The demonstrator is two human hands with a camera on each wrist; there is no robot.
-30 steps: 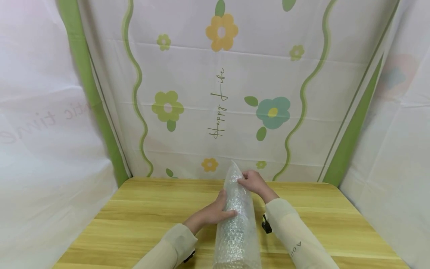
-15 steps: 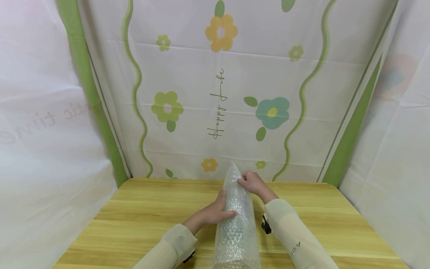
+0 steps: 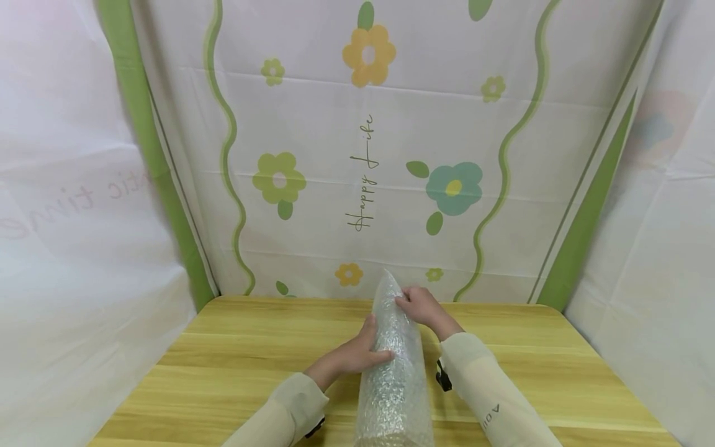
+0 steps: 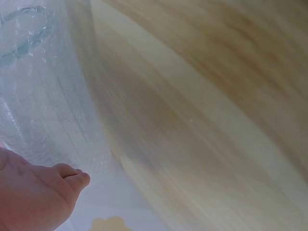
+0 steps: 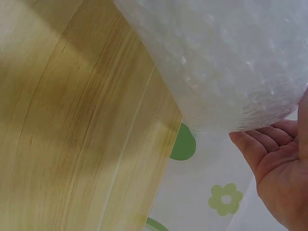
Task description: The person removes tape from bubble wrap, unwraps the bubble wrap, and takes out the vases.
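A long roll of clear bubble wrap points away from me at the table's middle, its far end narrowing to a peak. My left hand holds its left side, thumb laid across the top and the other fingers along the edge. Farther up, my right hand pinches the right edge near the peak, thumb on top. In the right wrist view, the fingertips go under the wrap. Bluish curved lines show through the wrap in the left wrist view; what they belong to is unclear.
The wood-grain table ends at a back edge against a white flowered cloth. White cloth hangs close on both sides. A dark strap piece shows under the right sleeve.
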